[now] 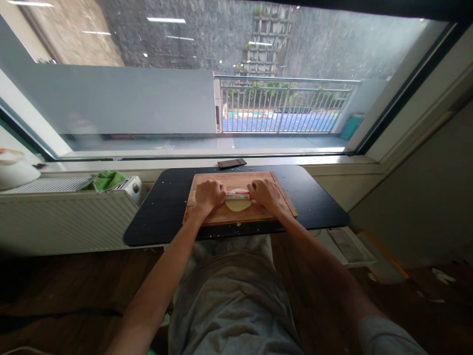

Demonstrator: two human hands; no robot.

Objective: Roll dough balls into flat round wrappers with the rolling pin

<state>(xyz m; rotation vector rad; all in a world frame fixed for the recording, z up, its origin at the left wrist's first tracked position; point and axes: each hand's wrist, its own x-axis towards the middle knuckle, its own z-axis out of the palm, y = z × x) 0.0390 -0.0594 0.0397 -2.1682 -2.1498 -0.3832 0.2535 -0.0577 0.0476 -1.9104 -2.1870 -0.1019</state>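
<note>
My left hand (210, 194) is closed around the left end of a short rolling pin (238, 195). Around its right end, my right hand (266, 195) is closed too. White and red printing shows on the middle of the pin between my fists; its ends are hidden in my fingers. Beneath the pin lies a flat, pale, roundish piece of dough (238, 205), showing in front of and behind it. The dough rests on a wooden cutting board (221, 217), and both fists are over that board.
The board lies on a small black table (155, 217) with light crumbs on it. A dark flat bar (232, 163) sits at the window sill behind. Left of the table, a radiator (66, 217) carries a green cloth (108, 180) and a white rounded object (16, 169).
</note>
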